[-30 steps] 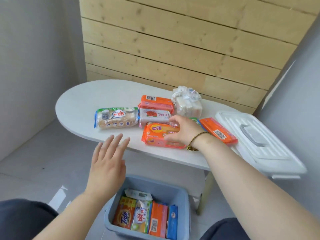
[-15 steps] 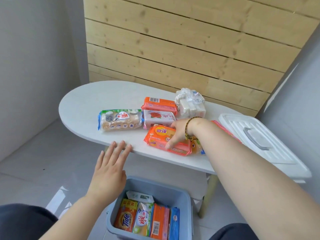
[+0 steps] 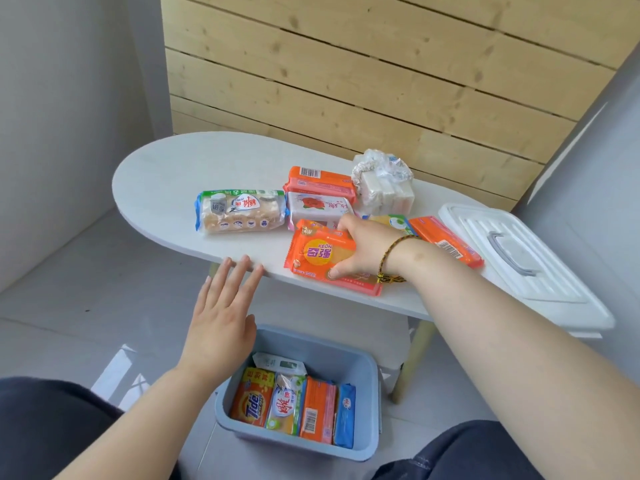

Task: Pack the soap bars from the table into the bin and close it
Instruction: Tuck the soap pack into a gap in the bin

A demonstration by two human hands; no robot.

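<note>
My right hand (image 3: 363,249) grips an orange soap pack (image 3: 320,256) lying at the front edge of the white oval table (image 3: 166,174), fingers over its far edge and thumb on its near edge. My left hand (image 3: 223,313) hovers flat with fingers spread, fingertips at the table's front edge, holding nothing. On the table lie several more soap packs: a clear blue-edged one (image 3: 240,211), a white rose-print one (image 3: 318,206), an orange one behind it (image 3: 320,180), a bagged white bundle (image 3: 384,185) and a slim orange bar (image 3: 446,242). The blue bin (image 3: 367,368) stands on the floor below, holding several packs.
The bin's white lid (image 3: 519,258) with a grey handle rests on the table's right end, overhanging it. A wooden plank wall (image 3: 381,81) stands behind the table. A table leg (image 3: 414,362) stands right of the bin. My knees frame the bin at the bottom.
My right hand has closed around the orange pack and tilted it up slightly toward the table's front edge. My left hand has edged forward to the table edge.
</note>
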